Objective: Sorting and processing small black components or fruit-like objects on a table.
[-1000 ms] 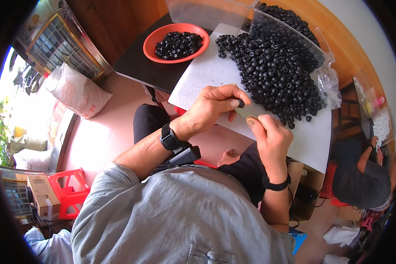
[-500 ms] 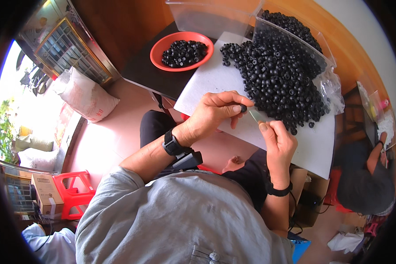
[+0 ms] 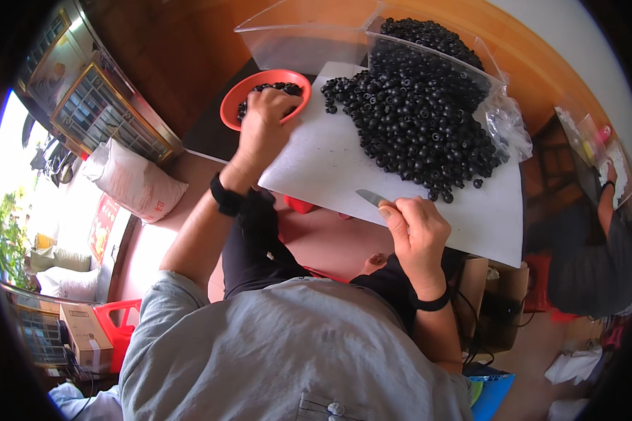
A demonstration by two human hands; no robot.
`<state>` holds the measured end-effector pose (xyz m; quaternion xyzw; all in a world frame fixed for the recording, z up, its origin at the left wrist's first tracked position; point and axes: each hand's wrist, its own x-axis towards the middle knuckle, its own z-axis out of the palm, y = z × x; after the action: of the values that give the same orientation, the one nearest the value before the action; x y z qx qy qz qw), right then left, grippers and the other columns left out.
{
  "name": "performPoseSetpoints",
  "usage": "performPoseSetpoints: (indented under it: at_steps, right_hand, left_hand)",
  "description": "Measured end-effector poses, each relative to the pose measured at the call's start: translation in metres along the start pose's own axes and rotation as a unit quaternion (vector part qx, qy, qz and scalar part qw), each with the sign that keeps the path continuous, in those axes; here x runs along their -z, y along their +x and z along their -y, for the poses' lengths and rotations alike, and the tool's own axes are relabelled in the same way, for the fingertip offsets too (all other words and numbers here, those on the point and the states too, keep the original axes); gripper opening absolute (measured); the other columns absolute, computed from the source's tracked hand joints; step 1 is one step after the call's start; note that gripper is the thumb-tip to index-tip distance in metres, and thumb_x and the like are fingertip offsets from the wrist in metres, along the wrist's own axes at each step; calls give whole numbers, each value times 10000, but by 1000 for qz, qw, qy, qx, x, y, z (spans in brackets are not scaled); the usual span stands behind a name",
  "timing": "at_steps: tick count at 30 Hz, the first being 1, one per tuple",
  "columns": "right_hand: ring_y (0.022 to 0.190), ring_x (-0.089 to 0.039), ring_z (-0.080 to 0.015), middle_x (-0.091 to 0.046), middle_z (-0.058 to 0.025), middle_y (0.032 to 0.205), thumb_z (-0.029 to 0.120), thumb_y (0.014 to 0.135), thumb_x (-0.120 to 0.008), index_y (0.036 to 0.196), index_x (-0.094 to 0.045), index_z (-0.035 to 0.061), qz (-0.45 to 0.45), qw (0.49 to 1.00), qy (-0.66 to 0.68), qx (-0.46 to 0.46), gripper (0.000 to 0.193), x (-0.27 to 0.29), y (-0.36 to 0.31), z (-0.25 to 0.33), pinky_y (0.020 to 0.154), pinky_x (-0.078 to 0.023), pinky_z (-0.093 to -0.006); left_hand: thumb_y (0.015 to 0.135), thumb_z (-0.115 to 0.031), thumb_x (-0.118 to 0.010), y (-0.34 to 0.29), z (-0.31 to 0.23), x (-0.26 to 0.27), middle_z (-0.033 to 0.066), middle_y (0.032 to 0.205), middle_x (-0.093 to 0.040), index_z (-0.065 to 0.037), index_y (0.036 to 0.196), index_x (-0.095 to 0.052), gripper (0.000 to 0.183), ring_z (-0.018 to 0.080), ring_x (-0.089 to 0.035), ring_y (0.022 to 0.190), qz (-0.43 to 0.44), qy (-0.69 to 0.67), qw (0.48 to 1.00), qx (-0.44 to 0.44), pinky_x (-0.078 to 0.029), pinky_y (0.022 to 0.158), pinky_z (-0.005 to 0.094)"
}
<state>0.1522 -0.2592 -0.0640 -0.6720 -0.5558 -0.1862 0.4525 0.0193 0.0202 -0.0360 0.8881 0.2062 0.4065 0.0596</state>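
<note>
My left hand (image 3: 263, 123) is over the orange-red bowl (image 3: 228, 105), its fingers reaching down into it and its thumb held apart. Inside the bowl lie small black rounded parts with holes (image 3: 288, 89), partly covered by the hand. Above the near edge of the white board (image 3: 316, 165), my right hand (image 3: 419, 231) is closed around a small knife (image 3: 373, 198). Its short blade points to the upper left, apart from everything else. A large heap of the same black parts (image 3: 421, 130) spreads over the board, to the right of the bowl.
A clear plastic bin (image 3: 491, 59) lies behind the heap, full of black parts. Another clear bin (image 3: 302, 45) stands left of it. A crumpled plastic bag (image 3: 509, 126) sits at the board's right. Another person (image 3: 590, 259) works farther right. A cardboard box (image 3: 502, 316) stands below the board.
My left hand has moved from beside the knife to the bowl at the upper left; the black part it pinched no longer shows. The right hand with the knife has lowered slightly to the left.
</note>
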Motion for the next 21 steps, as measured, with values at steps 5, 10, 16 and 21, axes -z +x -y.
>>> performPoseSetpoints:
  at_steps: [5,10,16,21]
  right_hand:
    - [669,-587,-265,-589,-54,757,153,898,-766,868,-664,72,-22,998,-42,-52,134,30,-6,6,568,-467,-394]
    - [661,-599,-241,-633,-81,790,114,932,-736,897,-656,31,-44,992,-9,-121,120,52,-17,-9,572,-455,-360]
    - [632,-572,-212,-618,-80,769,123,945,-731,904,-648,12,-41,988,-7,-150,145,63,-36,-13,557,-430,-331]
    - [629,-570,-209,-623,-81,771,122,948,-727,901,-642,8,-43,987,-2,-155,150,63,-32,-13,558,-432,-331]
  left_hand:
    - [722,-14,-815,-19,-90,-19,92,985,-625,-69,950,-728,250,313,-564,982,67,-175,977,-102,-495,850,416]
    - [724,-58,-763,-8,-126,-58,86,892,-556,-59,875,-721,157,288,-536,900,74,-116,969,-208,-508,770,405]
    - [701,-46,-739,-9,-130,-73,81,894,-553,-43,855,-703,158,273,-539,887,81,-119,962,-232,-512,733,387]
    - [693,-41,-728,-13,-137,-74,82,901,-558,-37,839,-679,154,269,-549,881,80,-133,961,-228,-529,703,390]
